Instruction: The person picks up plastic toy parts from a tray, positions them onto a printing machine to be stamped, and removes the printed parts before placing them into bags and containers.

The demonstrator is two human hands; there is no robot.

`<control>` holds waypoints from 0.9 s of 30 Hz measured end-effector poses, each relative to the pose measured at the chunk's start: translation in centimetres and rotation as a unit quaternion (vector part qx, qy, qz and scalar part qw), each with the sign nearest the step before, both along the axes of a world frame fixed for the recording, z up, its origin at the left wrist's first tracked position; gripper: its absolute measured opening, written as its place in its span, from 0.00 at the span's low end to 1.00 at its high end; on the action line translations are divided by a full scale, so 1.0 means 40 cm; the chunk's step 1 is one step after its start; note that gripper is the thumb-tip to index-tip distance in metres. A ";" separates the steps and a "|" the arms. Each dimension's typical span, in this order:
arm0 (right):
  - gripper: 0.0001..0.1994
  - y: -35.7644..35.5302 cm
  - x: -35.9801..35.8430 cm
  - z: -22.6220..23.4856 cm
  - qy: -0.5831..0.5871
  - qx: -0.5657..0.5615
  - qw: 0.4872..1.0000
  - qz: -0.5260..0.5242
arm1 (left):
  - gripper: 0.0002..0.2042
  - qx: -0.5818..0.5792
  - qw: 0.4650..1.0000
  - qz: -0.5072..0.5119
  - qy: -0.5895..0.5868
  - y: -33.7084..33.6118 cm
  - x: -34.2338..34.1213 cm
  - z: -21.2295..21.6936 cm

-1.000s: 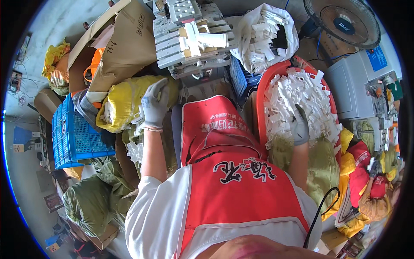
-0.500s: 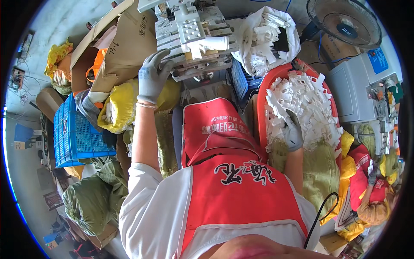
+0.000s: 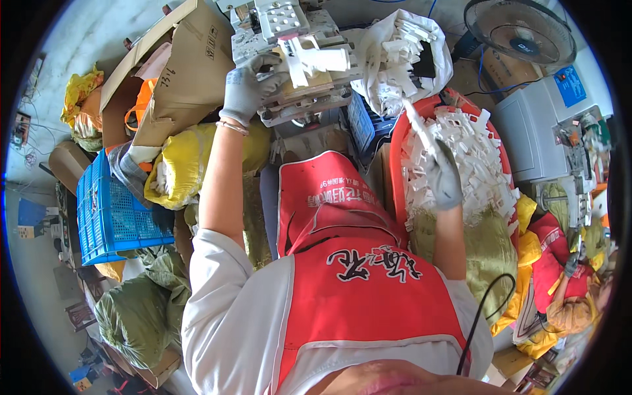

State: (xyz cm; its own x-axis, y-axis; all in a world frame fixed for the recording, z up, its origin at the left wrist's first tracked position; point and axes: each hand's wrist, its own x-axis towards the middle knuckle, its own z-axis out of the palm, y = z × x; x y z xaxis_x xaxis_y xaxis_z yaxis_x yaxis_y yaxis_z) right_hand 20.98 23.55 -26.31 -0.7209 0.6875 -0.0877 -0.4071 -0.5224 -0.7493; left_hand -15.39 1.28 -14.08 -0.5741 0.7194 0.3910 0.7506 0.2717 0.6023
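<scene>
My left hand (image 3: 245, 91), in a grey glove, is at the left front edge of a metal machine (image 3: 293, 105). Its fingers and thumb are apart, pointing at a white plastic part (image 3: 316, 60) that lies on the machine's bed. Whether the fingertips touch that part I cannot tell. Over the red tub (image 3: 397, 155) on the right, my gloved right hand (image 3: 445, 179) grips a long white plastic piece (image 3: 421, 126), which sticks out forward and to the left. A heap of similar white pieces (image 3: 484, 164) fills the tub below this hand.
A white bag (image 3: 375, 72) of white parts stands behind the tub, beside a blue crate (image 3: 363, 125). The fan (image 3: 520, 33) is at the far right. On the left are a cardboard box (image 3: 191, 72), yellow sack (image 3: 174, 164) and blue basket (image 3: 108, 224). Another person (image 3: 569, 316) sits at the right.
My left hand has moved right, closer to the white part on the machine. The right hand has raised a white piece from the heap. The machine's perforated block now sits farther from the part.
</scene>
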 end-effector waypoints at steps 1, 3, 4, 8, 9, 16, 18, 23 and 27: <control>0.15 0.021 -0.029 0.014 0.049 0.010 0.998 0.047 | 0.15 0.052 0.999 0.007 0.014 -0.005 -0.001 -0.007; 0.14 0.018 -0.126 0.074 0.031 0.059 0.997 0.026 | 0.14 0.154 0.987 0.023 0.044 -0.021 0.000 -0.022; 0.14 0.019 -0.170 0.101 0.027 0.107 0.993 0.043 | 0.15 0.138 0.986 0.071 0.064 -0.044 0.000 -0.025; 0.15 -0.013 -0.371 0.194 -0.035 0.260 0.960 0.096 | 0.15 0.233 0.959 0.151 -0.051 -0.181 0.033 -0.091; 0.15 -0.020 -0.421 0.204 -0.020 0.281 0.952 0.119 | 0.15 0.262 0.951 0.156 -0.048 -0.231 0.036 -0.123; 0.17 -0.031 -0.553 0.286 -0.181 0.502 0.822 0.202 | 0.14 0.241 0.913 0.288 -0.161 -0.518 0.149 -0.237; 0.20 0.005 -0.563 0.269 -0.153 0.510 0.811 0.244 | 0.13 0.268 0.893 0.295 -0.212 -0.564 0.144 -0.298; 0.17 0.077 -0.442 0.220 0.078 0.440 0.865 0.229 | 0.14 0.195 0.901 0.345 -0.178 -0.633 0.176 -0.375; 0.19 0.241 -0.134 0.034 -0.302 0.673 0.665 0.119 | 0.14 0.115 0.882 0.426 -0.169 -0.768 0.188 -0.475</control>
State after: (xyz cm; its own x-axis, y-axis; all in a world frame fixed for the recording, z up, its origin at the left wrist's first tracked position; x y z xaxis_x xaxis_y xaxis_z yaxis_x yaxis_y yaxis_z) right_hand 15.61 33.18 -24.94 -0.9357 0.3094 0.1695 0.1541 0.7905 -0.5927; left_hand -7.88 -29.45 -33.06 -0.9792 -0.1044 0.1741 0.1014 0.4917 0.8649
